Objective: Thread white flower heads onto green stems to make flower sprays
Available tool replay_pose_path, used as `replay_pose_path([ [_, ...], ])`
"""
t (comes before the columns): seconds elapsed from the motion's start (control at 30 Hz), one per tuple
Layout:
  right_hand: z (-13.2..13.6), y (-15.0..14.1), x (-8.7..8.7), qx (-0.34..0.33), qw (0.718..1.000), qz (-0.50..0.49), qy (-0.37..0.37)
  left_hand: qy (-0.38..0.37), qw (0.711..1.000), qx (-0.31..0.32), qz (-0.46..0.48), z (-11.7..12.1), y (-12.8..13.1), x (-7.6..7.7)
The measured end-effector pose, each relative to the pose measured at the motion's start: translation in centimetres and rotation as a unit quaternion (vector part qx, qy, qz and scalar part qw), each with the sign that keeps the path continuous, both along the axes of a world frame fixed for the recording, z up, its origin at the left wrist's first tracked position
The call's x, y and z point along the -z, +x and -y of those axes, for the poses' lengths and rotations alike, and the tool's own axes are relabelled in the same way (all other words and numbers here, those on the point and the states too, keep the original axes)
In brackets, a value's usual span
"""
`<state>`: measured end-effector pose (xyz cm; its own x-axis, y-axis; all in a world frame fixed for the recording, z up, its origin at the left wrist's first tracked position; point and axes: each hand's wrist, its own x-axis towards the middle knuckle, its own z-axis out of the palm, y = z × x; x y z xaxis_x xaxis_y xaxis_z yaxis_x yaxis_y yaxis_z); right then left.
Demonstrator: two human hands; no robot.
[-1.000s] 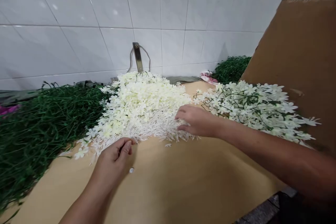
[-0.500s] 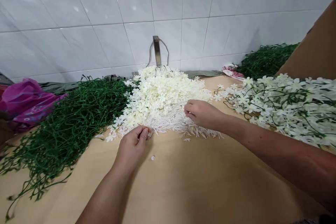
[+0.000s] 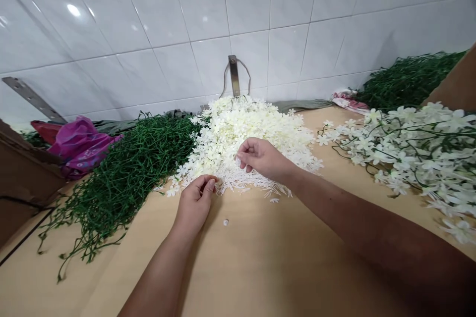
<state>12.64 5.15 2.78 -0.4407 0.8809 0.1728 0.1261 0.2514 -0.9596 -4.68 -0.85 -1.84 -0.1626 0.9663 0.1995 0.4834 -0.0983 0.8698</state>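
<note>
My left hand (image 3: 196, 200) is closed in a pinch at the front left edge of the flower pile, and what its fingertips hold is too small to make out. Up and to the right, my right hand (image 3: 258, 157) hovers over the pile, thumb and fingers pinched on a thin white stamen-like piece. Loose white stamens (image 3: 238, 179) lie under and between the hands. Behind them rises a heap of white artificial flower heads (image 3: 241, 121). A small white bit (image 3: 225, 222) rests on the brown work surface (image 3: 260, 257) near my left hand.
Green artificial stems (image 3: 137, 158) are heaped on the left, beside a magenta bag (image 3: 84, 146). White flowers on stems (image 3: 412, 143) cover the right side, with more green stems (image 3: 405, 79) behind. A metal bracket (image 3: 234, 75) stands against the tiled wall (image 3: 208, 59).
My right hand has moved left from the stamens toward my left hand, its fingers now pinched on a thin white piece. My left hand keeps its pinch. The view has shifted left.
</note>
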Motion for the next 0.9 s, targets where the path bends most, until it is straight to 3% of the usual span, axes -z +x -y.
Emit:
replay_pose_path([
  [0.2, 0.6, -1.2, 2.1, -0.054, 0.993, -0.068, -0.078, -0.030, 0.979, 0.011, 0.201, 0.2, 2.5, 0.0],
  [0.4, 0.7, -1.3, 3.7, -0.037, 0.993, -0.090, -0.065, -0.081, 0.963, 0.008, 0.256, 0.4, 3.6, -0.3],
  [0.57, 1.3, -1.3, 3.6, -0.077, 0.996, -0.037, 0.008, -0.058, 0.975, 0.039, 0.209, 0.5, 3.2, -0.2],
  [0.73, 1.7, -1.2, 3.6, -0.105, 0.994, -0.005, 0.020, -0.086, 0.981, 0.051, 0.163, 0.8, 3.1, 0.0],
  [0.83, 1.5, -1.2, 3.9, -0.073, 0.996, 0.013, 0.043, -0.065, 0.996, 0.026, 0.055, 0.3, 1.9, -0.2],
  [0.9, 1.3, -1.2, 4.2, -0.053, 0.997, 0.025, 0.049, -0.023, 0.996, -0.047, -0.073, -0.4, 0.1, -0.4],
])
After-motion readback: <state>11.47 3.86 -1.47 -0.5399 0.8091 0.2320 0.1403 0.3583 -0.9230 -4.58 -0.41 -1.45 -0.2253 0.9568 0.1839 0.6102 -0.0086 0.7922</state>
